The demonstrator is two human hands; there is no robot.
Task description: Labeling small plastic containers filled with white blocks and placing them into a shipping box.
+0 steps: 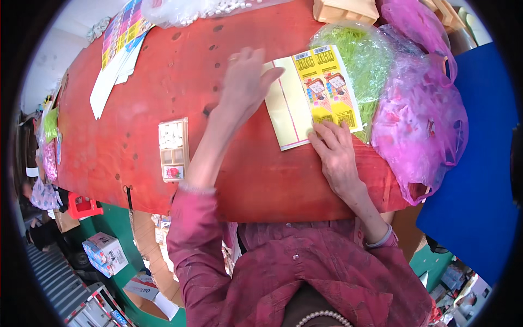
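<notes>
A sheet of yellow printed stickers (pixel 329 82) lies on the red table, with a pale backing strip (pixel 287 106) bared along its left side. My right hand (pixel 335 155) rests on its lower edge, fingers laid out flat. Near the sheet's upper left corner is my left hand (pixel 244 82), a little blurred, its thumb stretched toward the corner and apart from the fingers. I see nothing held in it. Left of my left forearm sits a small wooden tray (pixel 187 147) with white pieces (pixel 171 134), bare compartments and a red picture at its near end.
Clear bags of green shredded filler (pixel 351 60) and pink plastic bags (pixel 417 122) crowd the table's right side. Wooden boxes (pixel 346 10) and a bag of white pieces (pixel 218 8) stand along the far edge. More printed sheets (pixel 117 60) lie far left. Cardboard boxes (pixel 150 291) are below.
</notes>
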